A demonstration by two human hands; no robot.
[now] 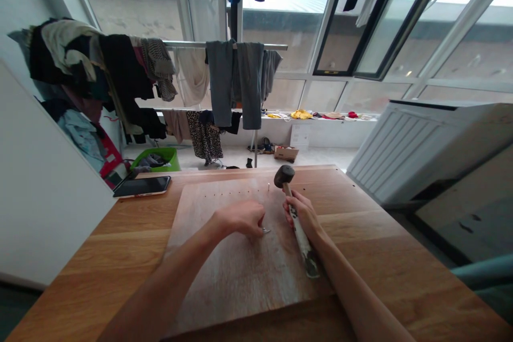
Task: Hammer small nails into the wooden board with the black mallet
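Observation:
My right hand (pixel 302 214) is wrapped round the upper handle of a rubber mallet (pixel 296 224), its black head up and away from me, raised over the right side of a thin wooden board (pixel 224 278). Low over the middle of that board, my left hand (pixel 244 218) is closed, with small shiny nails (pixel 265 230) showing at its finger side; how many is hidden. A single nail (pixel 268 187) stands upright near the board's far edge, beside the mallet head but apart from it. To its left runs a row of small dark dots (pixel 227 193) along that edge.
The board lies on a wooden table (pixel 372 256). A phone (pixel 144 186) rests at the table's far left corner. Beyond are a green basket (pixel 172 160), a rack of hanging clothes (pixel 224 80) and windows. A white ribbed cabinet (pixel 396 144) stands at the right.

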